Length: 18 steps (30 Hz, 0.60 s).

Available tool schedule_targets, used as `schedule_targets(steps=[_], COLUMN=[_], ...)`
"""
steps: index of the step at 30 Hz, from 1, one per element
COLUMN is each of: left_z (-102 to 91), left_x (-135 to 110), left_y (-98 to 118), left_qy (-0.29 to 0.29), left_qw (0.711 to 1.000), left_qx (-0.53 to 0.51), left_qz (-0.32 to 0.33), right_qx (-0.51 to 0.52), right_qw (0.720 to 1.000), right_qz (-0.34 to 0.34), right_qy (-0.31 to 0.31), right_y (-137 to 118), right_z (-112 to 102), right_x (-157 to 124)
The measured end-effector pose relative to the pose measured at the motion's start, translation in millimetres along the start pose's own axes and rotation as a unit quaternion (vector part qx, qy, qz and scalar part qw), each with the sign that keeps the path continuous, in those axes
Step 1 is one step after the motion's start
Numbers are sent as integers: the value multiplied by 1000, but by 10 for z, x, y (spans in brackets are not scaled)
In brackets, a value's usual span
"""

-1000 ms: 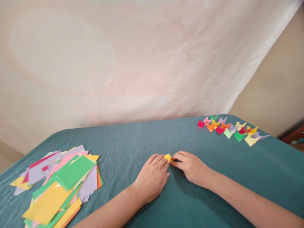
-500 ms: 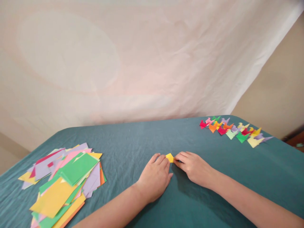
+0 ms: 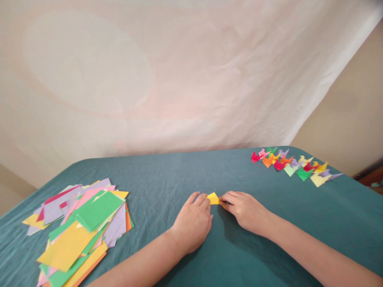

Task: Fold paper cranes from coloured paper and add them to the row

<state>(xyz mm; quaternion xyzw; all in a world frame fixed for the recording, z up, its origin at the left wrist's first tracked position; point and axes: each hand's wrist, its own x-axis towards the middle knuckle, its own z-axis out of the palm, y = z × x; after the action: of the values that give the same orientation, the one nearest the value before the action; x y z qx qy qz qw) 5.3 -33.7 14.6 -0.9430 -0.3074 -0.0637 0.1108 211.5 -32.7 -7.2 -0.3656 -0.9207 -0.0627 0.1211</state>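
Note:
A small folded yellow paper piece (image 3: 213, 198) lies on the teal tablecloth (image 3: 167, 175) near the middle of the table. My left hand (image 3: 193, 222) rests palm down just left of it, with its fingertips pressed on the paper's left edge. My right hand (image 3: 245, 211) comes in from the right, its fingers curled and pinching the paper's right edge. Most of the paper is hidden between the fingertips of both hands.
A loose heap of coloured paper sheets (image 3: 80, 223) lies at the left front. A row of several small folded paper figures (image 3: 295, 165) sits at the far right, near the table's edge. A pale cloth backdrop (image 3: 167, 71) hangs behind the table.
The hands stay on the yellow paper with only small finger shifts. The view has drifted slightly, so the table's contents sit a little differently in the frame.

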Motion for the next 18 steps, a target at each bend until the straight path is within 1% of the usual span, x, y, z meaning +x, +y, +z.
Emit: schedule_targets(steps=[5,10,14,16,18], left_z=[-9,-26,-31,-23,-8], left_x=[-4,1,6,9,13], left_y=[-9,-32,-54,-62,-65], left_qy=[2,2,-2,-2,0], left_qw=[1000,1000,1000,1000,1000], left_qx=[10,7,-3,-1,3], left_qz=[9,9,0,1,3], right_qx=[8,68,78,71,67], right_qw=[1000,995,990,990,992], right_qz=[9,40,66,60,39], right_qy=[3,62,102,107,97], right_y=[-7,16,18,0,-25], right_z=[14,57,93,102,107], right_x=[4,-16,-4,20,48])
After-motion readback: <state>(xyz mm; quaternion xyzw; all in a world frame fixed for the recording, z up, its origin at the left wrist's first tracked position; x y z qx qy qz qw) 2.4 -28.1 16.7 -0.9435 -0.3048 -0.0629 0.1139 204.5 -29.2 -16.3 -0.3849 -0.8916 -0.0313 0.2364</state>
